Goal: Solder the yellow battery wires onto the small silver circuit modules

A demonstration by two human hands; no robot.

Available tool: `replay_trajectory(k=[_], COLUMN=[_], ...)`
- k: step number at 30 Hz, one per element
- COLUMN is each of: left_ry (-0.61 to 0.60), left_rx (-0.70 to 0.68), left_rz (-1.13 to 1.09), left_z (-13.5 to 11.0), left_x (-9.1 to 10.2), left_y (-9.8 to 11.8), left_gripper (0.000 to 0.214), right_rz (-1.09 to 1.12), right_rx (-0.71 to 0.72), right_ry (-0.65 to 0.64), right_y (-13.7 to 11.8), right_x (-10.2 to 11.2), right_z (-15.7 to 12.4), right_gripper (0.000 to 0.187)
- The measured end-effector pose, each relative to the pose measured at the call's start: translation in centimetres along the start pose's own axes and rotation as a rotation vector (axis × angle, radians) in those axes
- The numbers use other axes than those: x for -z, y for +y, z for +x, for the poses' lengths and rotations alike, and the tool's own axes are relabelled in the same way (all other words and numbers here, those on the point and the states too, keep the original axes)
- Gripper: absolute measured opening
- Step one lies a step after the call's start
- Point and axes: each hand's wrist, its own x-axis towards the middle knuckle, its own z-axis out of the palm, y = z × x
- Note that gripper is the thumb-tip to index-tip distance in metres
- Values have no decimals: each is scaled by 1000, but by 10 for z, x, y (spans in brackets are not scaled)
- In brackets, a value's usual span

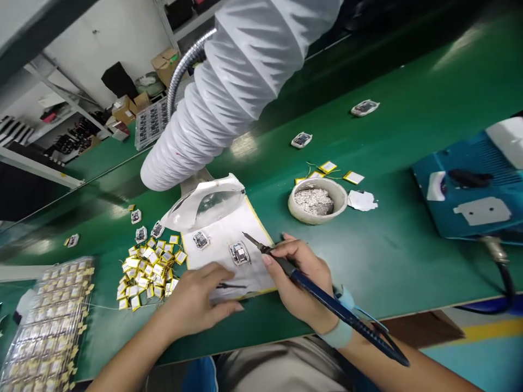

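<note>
My right hand [298, 277] grips a blue-handled soldering iron [327, 299], its thin tip pointing up and left above a sheet of white paper [253, 272]. Two small circuit board modules sit on the paper, one [239, 253] just beyond the iron's tip and another [200, 239] further left. My left hand [196, 302] lies open over the paper's near edge, its fingers apart. A dark pair of tweezers [231, 285] shows on the paper beside those fingers. A heap of small yellow-taped pouch batteries [149, 275] lies left of the paper.
A white ribbed fume duct [212, 92] hangs over the green bench, its mouth behind the paper. A grey bowl of metal scraps [314, 200] stands to the right. A tray of batteries [49, 326] sits at left, and a blue machine [469, 185] at right.
</note>
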Motion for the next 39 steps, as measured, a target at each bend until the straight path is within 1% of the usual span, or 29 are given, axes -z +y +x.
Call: replay_trajectory(k=[1, 2, 3, 5, 7, 8, 10, 12, 14, 16, 19, 21, 27, 32, 39], left_ry=[-18, -9, 29, 176, 345, 408, 468, 460, 434, 417, 386, 371, 405, 438, 441], left_rx=[16, 30, 41, 24, -28, -53, -74, -61, -57, -76, -104, -107, -72, -87, -71], left_rz=[-37, -69, -94, -101, -41, 7, 116, 224, 321, 394, 451, 441, 315, 323, 295], left_z=[-5, -7, -8, -4, 3, 6, 9, 8, 6, 3, 0, -1, 9, 19, 18], left_x=[1, 0, -2, -9, -19, -24, -34, -42, -46, -48, -45, -42, -35, -38, -42], left_y=[4, 6, 6, -1, -13, -19, -29, -35, -37, -36, -33, -31, -26, -27, -30], left_gripper=[15, 8, 15, 24, 31, 35, 44, 52, 55, 50, 35, 30, 30, 28, 29], right_rz=[4, 8, 14, 27, 30, 27, 12, -1, -6, -13, -17, -11, 11, -13, -24], right_rx=[-7, -15, -25, -59, -90, -96, -88, -89, -105, -116, -119, -121, -90, -66, -67], right_ry=[-11, -25, -42, -79, -109, -119, -126, -134, -142, -142, -124, -120, -147, -185, -221], right_y=[-2, -4, -6, -10, -13, -14, -15, -15, -16, -16, -15, -15, -18, -21, -22], right_x=[1, 2, 4, 8, 11, 12, 14, 15, 15, 15, 15, 15, 14, 12, 10], right_z=[1, 2, 3, 7, 10, 11, 12, 11, 9, 6, 3, 3, 3, 5, 4], right_gripper=[18, 17, 15, 12, 11, 12, 14, 16, 18, 20, 22, 22, 23, 23, 25])
